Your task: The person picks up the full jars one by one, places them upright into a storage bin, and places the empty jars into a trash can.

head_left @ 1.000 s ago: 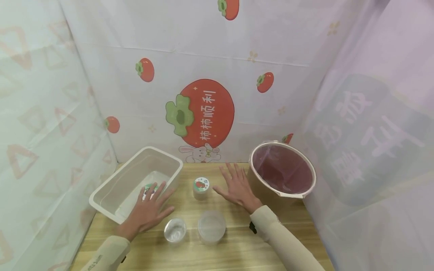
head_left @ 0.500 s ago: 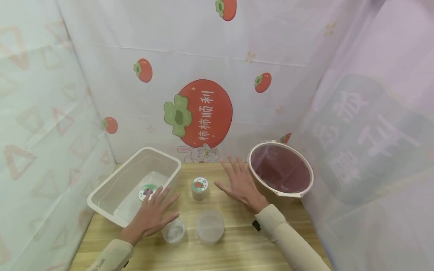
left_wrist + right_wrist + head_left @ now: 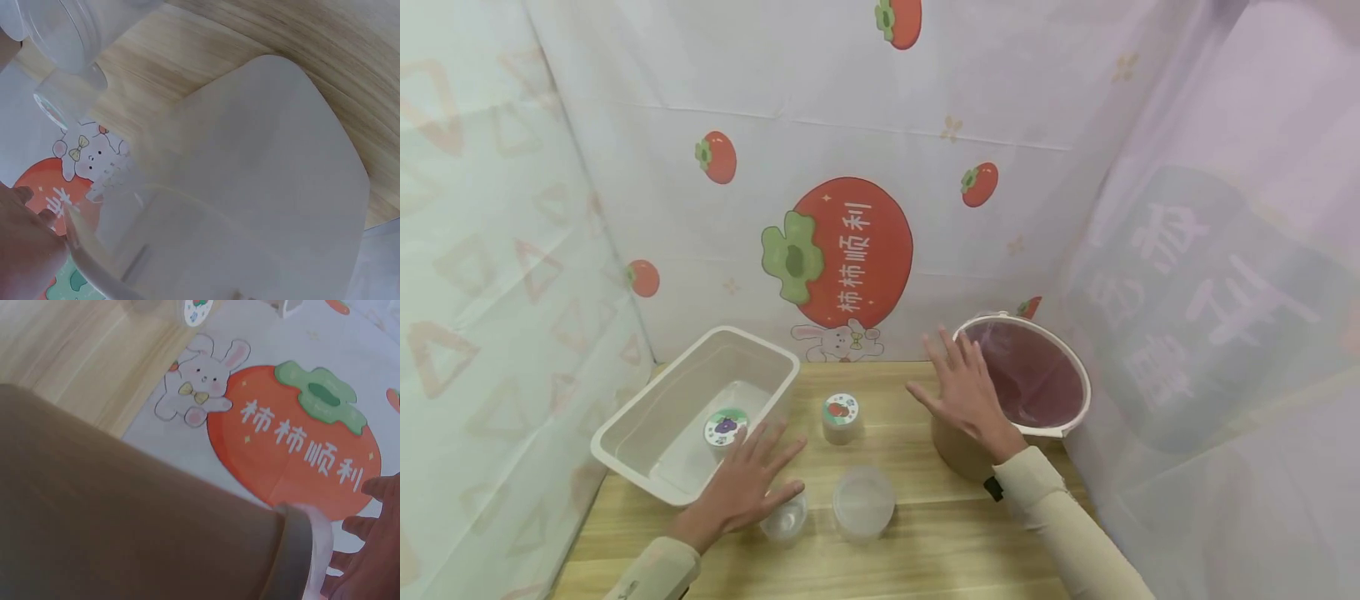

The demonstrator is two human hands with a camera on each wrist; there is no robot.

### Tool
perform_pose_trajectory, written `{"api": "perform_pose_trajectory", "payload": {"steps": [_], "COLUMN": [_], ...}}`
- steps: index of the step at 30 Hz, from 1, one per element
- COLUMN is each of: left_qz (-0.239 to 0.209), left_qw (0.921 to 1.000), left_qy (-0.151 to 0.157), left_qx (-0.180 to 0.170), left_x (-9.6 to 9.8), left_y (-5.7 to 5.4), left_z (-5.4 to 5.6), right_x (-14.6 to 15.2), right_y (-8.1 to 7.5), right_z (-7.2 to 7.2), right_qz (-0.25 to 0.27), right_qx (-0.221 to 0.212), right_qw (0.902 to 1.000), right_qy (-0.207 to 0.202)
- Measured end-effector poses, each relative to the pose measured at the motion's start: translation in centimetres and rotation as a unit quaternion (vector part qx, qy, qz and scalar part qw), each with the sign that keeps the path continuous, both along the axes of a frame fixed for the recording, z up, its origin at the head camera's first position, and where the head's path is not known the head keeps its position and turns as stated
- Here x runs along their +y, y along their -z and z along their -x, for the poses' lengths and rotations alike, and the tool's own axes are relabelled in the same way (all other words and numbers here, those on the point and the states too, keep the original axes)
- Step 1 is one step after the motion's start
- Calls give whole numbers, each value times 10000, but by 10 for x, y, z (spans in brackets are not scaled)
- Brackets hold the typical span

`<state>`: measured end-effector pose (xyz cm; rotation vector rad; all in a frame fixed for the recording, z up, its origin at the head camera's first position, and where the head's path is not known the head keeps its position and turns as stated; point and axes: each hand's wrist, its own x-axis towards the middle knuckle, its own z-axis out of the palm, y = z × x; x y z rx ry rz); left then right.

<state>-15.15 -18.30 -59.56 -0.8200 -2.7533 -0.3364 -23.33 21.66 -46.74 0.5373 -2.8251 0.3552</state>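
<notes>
My left hand (image 3: 741,483), fingers spread, hovers by the right rim of a white plastic basin (image 3: 647,392). Inside the basin is a small jar with a grape-pictured lid (image 3: 726,426). Partly behind the left thumb stands a small clear cup (image 3: 784,521), with a wider clear container (image 3: 863,503) to its right. Farther back is a jar with a red-pictured lid (image 3: 840,410). My right hand (image 3: 962,387), fingers spread, is at the left rim of a trash bin (image 3: 966,450); whether it touches is unclear. Neither hand grips anything.
Everything stands on a wood-grain table (image 3: 820,575). A white cloth backdrop (image 3: 842,108) with printed persimmons and a rabbit rises behind it, and cloth walls close off both sides. A dark red-brown liner (image 3: 1037,375) shows inside the bin.
My right hand has moved right, from beside the jar to the bin's rim. The left hand has drifted slightly right and nearer, uncovering the grape-pictured lid and partly covering the small cup.
</notes>
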Motion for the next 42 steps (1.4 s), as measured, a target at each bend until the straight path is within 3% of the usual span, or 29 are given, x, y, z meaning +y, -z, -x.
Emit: {"api": "perform_pose_trajectory", "payload": {"steps": [4,9,14,20,36,42], "left_qz": [-14,107,217,50,127,125], "left_qw": [9999,9998,9995,9990,9980,9989], "left_qy": [116,129,208,274,306,288], "left_qx": [123,-84,-1,-337,-531,-343], "left_x": [4,7,10,16,20,16], "left_y": [0,0,2,5,23,28], "left_z": [0,-2,-6,-14,-25,-28], "right_x": [18,42,67,97,154,170], "right_y": [-6,-10,-13,-15,-10,-4], "right_z": [-1,-1,-1,-2,-7,-6], "right_qz": [69,109,34,-30,-154,-133], "right_qx": [20,70,60,204,8,-67], "right_qw": [9999,9993,9984,9968,9910,9902], "right_qy": [153,347,566,769,1332,1391]}}
